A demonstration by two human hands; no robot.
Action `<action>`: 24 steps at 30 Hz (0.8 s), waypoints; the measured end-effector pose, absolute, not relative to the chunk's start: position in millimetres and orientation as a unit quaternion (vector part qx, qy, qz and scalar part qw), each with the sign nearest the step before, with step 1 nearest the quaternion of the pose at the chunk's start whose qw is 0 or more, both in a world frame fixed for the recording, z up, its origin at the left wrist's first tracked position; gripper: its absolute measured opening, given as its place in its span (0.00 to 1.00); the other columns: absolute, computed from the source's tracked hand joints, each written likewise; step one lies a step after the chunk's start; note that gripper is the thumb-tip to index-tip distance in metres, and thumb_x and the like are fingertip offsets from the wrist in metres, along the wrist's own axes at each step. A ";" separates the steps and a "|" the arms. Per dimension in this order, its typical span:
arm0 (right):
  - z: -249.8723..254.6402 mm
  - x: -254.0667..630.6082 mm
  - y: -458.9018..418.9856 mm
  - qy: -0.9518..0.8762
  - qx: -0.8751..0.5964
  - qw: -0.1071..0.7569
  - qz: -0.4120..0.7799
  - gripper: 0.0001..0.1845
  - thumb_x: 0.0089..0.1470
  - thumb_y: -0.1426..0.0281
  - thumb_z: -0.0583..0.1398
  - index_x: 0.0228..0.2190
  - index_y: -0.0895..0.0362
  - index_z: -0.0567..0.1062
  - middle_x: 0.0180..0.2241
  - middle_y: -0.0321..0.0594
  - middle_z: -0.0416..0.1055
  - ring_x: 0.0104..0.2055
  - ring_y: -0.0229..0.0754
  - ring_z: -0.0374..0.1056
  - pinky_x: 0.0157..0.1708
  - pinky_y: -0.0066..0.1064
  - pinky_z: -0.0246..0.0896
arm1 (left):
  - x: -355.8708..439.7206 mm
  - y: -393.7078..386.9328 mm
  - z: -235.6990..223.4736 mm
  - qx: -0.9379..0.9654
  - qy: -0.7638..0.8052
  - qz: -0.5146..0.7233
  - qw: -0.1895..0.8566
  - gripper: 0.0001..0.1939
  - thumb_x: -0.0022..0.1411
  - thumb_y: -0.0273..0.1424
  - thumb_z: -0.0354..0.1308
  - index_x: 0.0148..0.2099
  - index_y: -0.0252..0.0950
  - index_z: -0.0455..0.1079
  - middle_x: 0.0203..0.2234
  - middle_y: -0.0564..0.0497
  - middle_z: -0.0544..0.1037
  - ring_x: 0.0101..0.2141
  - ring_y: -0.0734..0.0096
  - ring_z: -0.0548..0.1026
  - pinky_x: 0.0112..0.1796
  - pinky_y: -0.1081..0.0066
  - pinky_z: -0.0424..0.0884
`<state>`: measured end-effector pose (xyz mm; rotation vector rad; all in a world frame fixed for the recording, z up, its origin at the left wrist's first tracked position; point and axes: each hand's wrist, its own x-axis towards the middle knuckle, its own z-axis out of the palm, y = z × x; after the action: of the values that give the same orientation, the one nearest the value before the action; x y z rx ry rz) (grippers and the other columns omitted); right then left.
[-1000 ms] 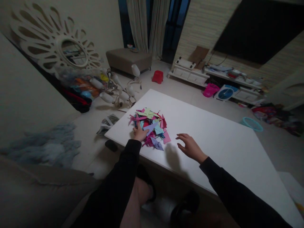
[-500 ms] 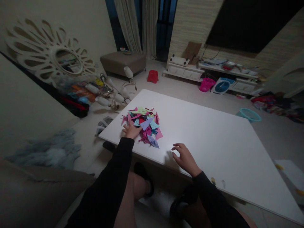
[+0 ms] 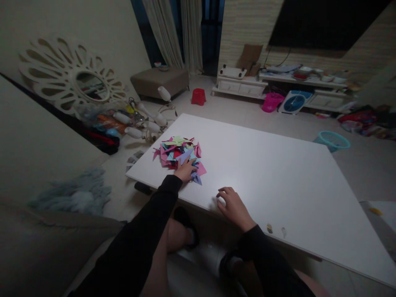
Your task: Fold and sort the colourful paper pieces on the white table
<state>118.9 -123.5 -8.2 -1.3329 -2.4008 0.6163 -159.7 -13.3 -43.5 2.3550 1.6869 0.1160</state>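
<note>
A heap of folded paper cranes (image 3: 177,144) in pink, purple, green, blue and red lies at the left end of the white table (image 3: 262,173). On the front of this heap rests my left hand (image 3: 185,169), its fingers spread over the cranes; the undersides of the fingertips are hidden. Just in front of it a lavender paper crane (image 3: 196,178) sits at the heap's near edge. My right hand (image 3: 232,206) hovers by the table's front edge, to the right of the heap, with fingers loosely bent, apart and holding nothing.
Two small items, one brownish (image 3: 269,228) and one clear (image 3: 284,232), lie near the front edge. A turquoise basket (image 3: 332,141) stands beyond the table's far right. Behind the left end is a lamp fixture (image 3: 151,123); a red stool (image 3: 198,96) stands on the floor.
My left hand has moved right, from the left side of the heap onto its front. My right hand stays near the front edge with its fingers a little more bent. The view has shifted slightly.
</note>
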 end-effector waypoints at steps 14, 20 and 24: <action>2.5 144.0 -117.2 -0.826 -0.487 0.192 0.210 0.09 0.58 0.74 0.59 0.40 0.56 0.76 0.46 0.47 0.73 0.52 0.51 0.64 0.51 0.41 0.62 | -134.4 7.8 -37.9 0.655 0.744 0.127 0.042 0.24 0.62 0.43 0.59 0.58 0.40 0.68 0.63 0.39 0.64 0.64 0.44 0.57 0.61 0.41 0.53; 1.7 147.6 -119.0 -0.824 -0.488 0.189 0.217 0.08 0.58 0.73 0.59 0.40 0.56 0.76 0.45 0.46 0.73 0.51 0.50 0.64 0.51 0.40 0.62 | -142.7 5.5 -26.3 0.637 0.756 0.132 0.071 0.27 0.63 0.50 0.54 0.58 0.41 0.68 0.60 0.39 0.67 0.60 0.44 0.62 0.57 0.46 0.60; 0.0 150.5 -120.6 -0.823 -0.490 0.185 0.222 0.09 0.58 0.73 0.59 0.40 0.56 0.76 0.45 0.46 0.73 0.51 0.49 0.64 0.51 0.40 0.62 | -161.0 5.6 -27.5 0.588 0.794 0.142 0.059 0.24 0.63 0.42 0.54 0.59 0.40 0.67 0.59 0.37 0.68 0.58 0.44 0.64 0.55 0.46 0.62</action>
<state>150.5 -120.6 0.0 -1.3799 -2.3189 0.6250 -161.0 5.6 -27.5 1.7808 2.4052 0.4311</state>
